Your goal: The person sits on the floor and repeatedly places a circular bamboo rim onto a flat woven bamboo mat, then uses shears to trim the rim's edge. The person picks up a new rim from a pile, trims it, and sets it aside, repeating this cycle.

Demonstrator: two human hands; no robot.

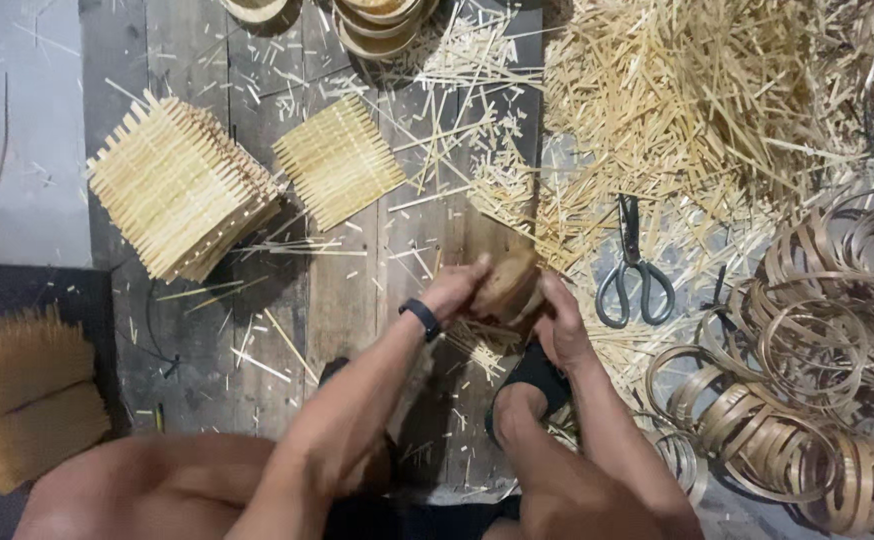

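Note:
Both hands meet at the middle of the head view around a small round bamboo piece (pixel 509 285), blurred by motion. My left hand (pixel 454 289), with a dark band on its wrist, grips its left side. My right hand (pixel 562 325) holds its right side from below. Thin bamboo slivers lie scattered on the plank floor (pixel 342 290) under them. Grey-handled scissors (pixel 634 275) lie just right of my hands.
A stack of woven bamboo mats (pixel 179 185) and a single mat (pixel 339 162) lie at the upper left. A heap of bamboo sticks (pixel 697 90) fills the upper right. Several bamboo rings (pixel 787 400) pile at the right. Bundled sticks (pixel 19 400) lie left.

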